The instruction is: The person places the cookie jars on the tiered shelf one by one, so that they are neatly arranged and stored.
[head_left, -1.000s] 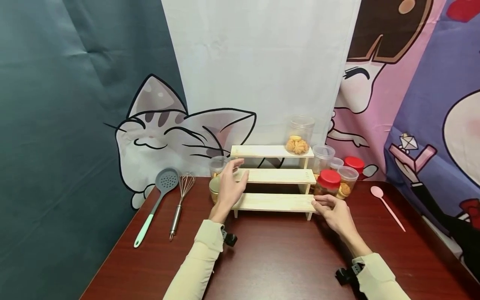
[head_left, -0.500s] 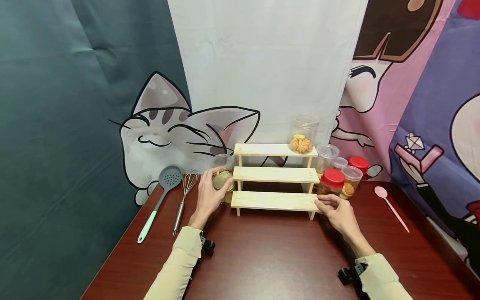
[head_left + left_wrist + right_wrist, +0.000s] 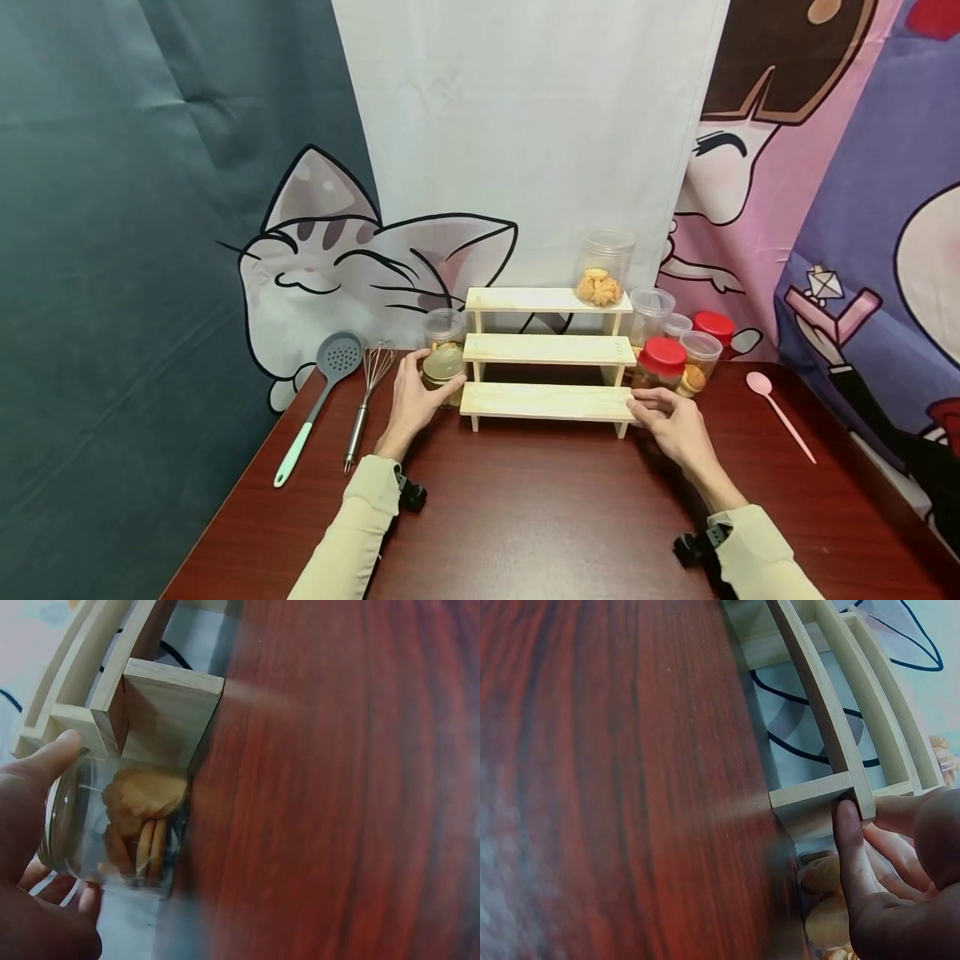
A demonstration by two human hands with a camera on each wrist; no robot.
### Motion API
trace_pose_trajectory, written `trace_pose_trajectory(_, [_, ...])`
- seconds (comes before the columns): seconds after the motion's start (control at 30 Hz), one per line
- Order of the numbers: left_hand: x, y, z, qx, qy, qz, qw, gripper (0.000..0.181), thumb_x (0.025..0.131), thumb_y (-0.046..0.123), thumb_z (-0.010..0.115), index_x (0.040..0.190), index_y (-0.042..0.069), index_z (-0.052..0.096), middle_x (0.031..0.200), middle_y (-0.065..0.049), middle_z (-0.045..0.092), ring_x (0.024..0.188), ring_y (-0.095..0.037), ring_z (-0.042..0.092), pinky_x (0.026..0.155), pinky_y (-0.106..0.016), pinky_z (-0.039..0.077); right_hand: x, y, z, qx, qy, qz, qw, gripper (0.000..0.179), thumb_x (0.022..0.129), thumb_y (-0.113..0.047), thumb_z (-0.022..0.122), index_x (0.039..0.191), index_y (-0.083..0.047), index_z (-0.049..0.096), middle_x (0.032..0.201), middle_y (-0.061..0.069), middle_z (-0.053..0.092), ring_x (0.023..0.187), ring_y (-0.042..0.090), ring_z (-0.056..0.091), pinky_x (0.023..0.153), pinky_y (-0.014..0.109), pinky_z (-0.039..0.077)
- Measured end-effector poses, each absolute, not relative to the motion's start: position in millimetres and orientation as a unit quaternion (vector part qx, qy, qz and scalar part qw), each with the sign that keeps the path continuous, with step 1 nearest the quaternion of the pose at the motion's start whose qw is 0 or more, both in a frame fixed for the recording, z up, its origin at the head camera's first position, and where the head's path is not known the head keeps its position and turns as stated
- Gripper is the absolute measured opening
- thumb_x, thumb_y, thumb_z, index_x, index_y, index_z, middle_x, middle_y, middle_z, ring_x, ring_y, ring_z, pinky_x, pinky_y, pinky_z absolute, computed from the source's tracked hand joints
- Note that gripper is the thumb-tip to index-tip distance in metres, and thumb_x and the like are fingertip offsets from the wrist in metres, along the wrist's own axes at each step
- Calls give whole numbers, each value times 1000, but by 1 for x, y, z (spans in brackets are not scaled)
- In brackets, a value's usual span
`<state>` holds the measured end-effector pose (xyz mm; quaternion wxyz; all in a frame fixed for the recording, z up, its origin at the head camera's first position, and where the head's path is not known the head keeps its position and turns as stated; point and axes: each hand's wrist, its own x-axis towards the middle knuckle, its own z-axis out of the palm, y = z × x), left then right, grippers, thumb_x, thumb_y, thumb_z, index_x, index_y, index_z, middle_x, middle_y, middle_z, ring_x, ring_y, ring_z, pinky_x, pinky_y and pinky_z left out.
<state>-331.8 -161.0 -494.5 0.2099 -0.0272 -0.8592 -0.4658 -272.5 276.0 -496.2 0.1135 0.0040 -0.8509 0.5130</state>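
A three-tier wooden display shelf (image 3: pixel 547 400) stands on the table. At the right end of its lowest step, my right hand (image 3: pixel 675 425) pinches the board; the thumb lies on the front edge in the right wrist view. To the left of the shelf, my left hand (image 3: pixel 414 402) grips a small cookie jar (image 3: pixel 444 367) with a gold-green lid, thumb on one side and fingers on the other. Cookies (image 3: pixel 142 802) show through its clear wall in the left wrist view. Behind it stands a clear jar (image 3: pixel 444 325). A tall cookie jar (image 3: pixel 602 271) sits on the top step's right end.
Right of the shelf, several jars are grouped, among them a red-lidded jar (image 3: pixel 663 358) and a clear-lidded cookie jar (image 3: pixel 697 362). A pink spoon (image 3: pixel 776 412) lies farther right. On the left lie a grey skimmer (image 3: pixel 322 400) and a whisk (image 3: pixel 366 400). A printed curtain hangs behind.
My left hand has moved left from the shelf's left end to the gold-green-lidded jar and closed around it. My right hand stays on the lowest step's right end.
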Motion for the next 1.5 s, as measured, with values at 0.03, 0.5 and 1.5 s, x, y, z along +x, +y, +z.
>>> trace_pose_trajectory(0.03, [-332, -162, -495, -25, -858, -472, 203, 89, 80, 39, 97, 148, 6, 51, 141, -19, 57, 129, -37, 61, 111, -51, 50, -273, 276, -496, 4, -851, 512, 113, 37, 103, -27, 78, 130, -3, 75, 116, 24, 80, 88, -6, 70, 76, 13, 56])
trace_pose_trajectory(0.5, [-333, -164, -498, -14, -856, -483, 180, 85, 81, 38, 96, 146, 5, 53, 137, -21, 60, 131, -37, 64, 108, -50, 56, -272, 276, -495, 0, -849, 520, 100, 40, 103, -30, 77, 132, -2, 74, 118, 25, 79, 88, -4, 71, 76, 15, 58])
trace_pose_trajectory(1.5, [-328, -169, -456, 22, -810, -514, 281, 82, 78, 39, 95, 143, 10, 54, 132, -14, 63, 119, -29, 60, 102, -43, 50, -274, 277, -497, -1, -830, 550, 88, 42, 103, -26, 77, 134, 2, 72, 119, 28, 78, 85, -1, 74, 77, 21, 63])
